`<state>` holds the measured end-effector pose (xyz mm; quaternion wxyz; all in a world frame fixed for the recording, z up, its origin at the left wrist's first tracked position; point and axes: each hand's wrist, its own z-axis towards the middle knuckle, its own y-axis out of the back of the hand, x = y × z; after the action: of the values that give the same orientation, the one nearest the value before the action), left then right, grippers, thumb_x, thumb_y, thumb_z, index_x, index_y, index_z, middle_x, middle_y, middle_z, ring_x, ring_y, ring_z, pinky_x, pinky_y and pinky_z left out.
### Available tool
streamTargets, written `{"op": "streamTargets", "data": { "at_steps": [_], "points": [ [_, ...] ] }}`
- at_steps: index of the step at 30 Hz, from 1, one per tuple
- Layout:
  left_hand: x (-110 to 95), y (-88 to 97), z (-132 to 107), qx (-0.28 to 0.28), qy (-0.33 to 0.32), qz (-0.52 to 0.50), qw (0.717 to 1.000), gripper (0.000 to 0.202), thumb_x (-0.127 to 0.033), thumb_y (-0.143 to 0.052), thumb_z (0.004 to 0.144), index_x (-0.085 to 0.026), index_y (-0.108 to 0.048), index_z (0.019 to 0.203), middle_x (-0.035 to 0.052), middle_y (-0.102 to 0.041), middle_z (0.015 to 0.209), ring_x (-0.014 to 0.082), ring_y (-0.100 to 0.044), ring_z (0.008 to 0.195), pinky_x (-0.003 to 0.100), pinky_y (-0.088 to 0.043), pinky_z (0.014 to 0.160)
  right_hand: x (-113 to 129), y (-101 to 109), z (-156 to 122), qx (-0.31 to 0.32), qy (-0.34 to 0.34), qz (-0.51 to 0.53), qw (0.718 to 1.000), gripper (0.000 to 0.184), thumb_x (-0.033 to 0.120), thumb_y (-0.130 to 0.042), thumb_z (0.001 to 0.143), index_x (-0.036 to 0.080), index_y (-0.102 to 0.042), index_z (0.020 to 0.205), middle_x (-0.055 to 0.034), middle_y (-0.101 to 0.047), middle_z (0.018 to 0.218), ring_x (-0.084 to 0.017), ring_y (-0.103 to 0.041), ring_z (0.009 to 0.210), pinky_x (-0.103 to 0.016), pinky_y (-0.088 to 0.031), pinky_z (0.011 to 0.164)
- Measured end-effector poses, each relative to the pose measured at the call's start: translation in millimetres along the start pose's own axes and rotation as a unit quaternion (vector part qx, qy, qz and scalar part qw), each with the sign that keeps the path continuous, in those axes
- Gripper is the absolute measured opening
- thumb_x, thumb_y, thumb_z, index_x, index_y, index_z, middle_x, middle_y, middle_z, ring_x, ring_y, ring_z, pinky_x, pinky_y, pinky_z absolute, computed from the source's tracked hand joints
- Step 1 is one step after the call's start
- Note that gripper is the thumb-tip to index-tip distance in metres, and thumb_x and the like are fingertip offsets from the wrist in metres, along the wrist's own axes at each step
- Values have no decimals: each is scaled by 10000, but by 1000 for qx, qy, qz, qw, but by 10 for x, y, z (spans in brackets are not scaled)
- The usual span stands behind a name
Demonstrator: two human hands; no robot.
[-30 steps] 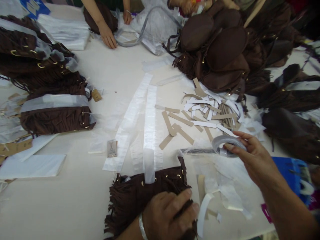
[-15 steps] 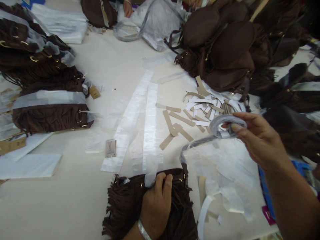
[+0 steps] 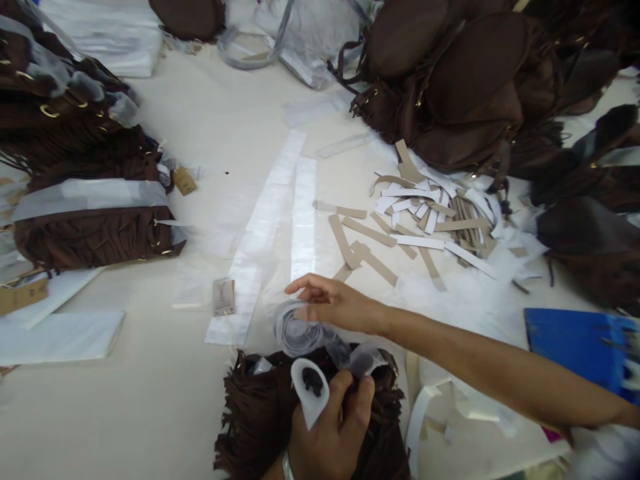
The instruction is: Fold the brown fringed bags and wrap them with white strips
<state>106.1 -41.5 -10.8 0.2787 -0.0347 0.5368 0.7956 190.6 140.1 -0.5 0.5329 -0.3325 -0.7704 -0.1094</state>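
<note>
Gripping the coiled strap (image 3: 295, 335) in its grey see-through wrap from above, the right hand (image 3: 335, 305) hung over the far edge of the brown fringed bag (image 3: 257, 415). Its thumb sat inside the ring and its forefinger reached past the rim, so the coil seemed pinched between thumb and fingers, probably to stop it springing loose. A wrapped length ran from the coil toward the right side of the bag, and holding the two close together likely spared that length a pull. The bag lay on the table (image 3: 185, 133) directly before the person, its mouth turned away, which left that edge within reach of both hands. The left hand (image 3: 325, 430) lay on top, its fingers bent down at the mouth, perhaps to steady the soft fabric; whether they pinched the bag or the wrapping could not be told. Beside that hand stuck out a pale curled sleeve (image 3: 310, 397) with something dark inside. Just beyond the bag lay a small tag (image 3: 223, 297) and long white strips (image 3: 304, 220), spread flat, maybe for easy reach, while cut card strips (image 3: 370, 232) were strewn farther right, near the heap of brown bags (image 3: 470, 73).
</note>
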Motion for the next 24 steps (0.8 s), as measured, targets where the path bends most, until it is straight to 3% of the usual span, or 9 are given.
{"op": "streamTargets", "data": {
  "at_steps": [4, 9, 13, 18, 21, 24],
  "points": [
    [-25, -7, -32, -4, 13, 2, 1000, 347, -155, -614, 846, -227, -655, 1183, 85, -726, 1003, 189, -696, 740, 245, -532, 529, -150, -87, -78, 53, -49, -86, 994, 390, 259, -653, 828, 199, -526, 1192, -13, -609, 966, -137, -563, 870, -278, -459, 776],
    [-53, -15, -40, 12, 14, -17, 1000, 349, -204, -608, 865, -205, -638, 1213, 103, -723, 1047, 194, -702, 787, 242, -559, 578, 66, 78, -160, 32, -22, -140, 989, 327, 315, -578, 893, 219, -482, 1191, -6, -632, 949, -136, -577, 817, -262, -450, 712],
    [-48, 5, 24, 5, 22, -22, 1000, 319, -190, -586, 877, -187, -643, 1191, 95, -732, 1029, 188, -710, 823, 226, -567, 593, 113, 103, -204, 83, -44, -247, 965, 313, 310, -617, 862, 225, -523, 1148, 7, -639, 865, -138, -568, 739, -246, -423, 652],
    [106, 272, -51, -18, -50, -26, 998, 338, -172, -599, 858, -213, -628, 1191, 62, -727, 1071, 164, -700, 910, 219, -576, 664, 21, 29, -241, 101, -29, -348, 932, 318, 274, -585, 866, 244, -527, 1178, -14, -660, 911, -165, -587, 789, -269, -423, 698],
    [261, 508, -194, -68, 33, -13, 997, 288, -121, -637, 815, -212, -644, 1088, 34, -718, 976, 148, -677, 935, 233, -583, 765, 11, 7, -258, 95, -19, -373, 923, 327, 280, -572, 867, 246, -511, 1186, -35, -664, 935, -186, -595, 817, -280, -418, 706],
    [418, 624, -189, -45, 132, -1, 990, 268, -120, -626, 825, -170, -598, 1087, 78, -672, 1036, 190, -638, 1027, 309, -578, 847, 19, -19, -284, 90, -17, -389, 917, 322, 290, -554, 873, 226, -485, 1181, -41, -650, 877, -191, -589, 772, -276, -398, 665]
  ]
}}
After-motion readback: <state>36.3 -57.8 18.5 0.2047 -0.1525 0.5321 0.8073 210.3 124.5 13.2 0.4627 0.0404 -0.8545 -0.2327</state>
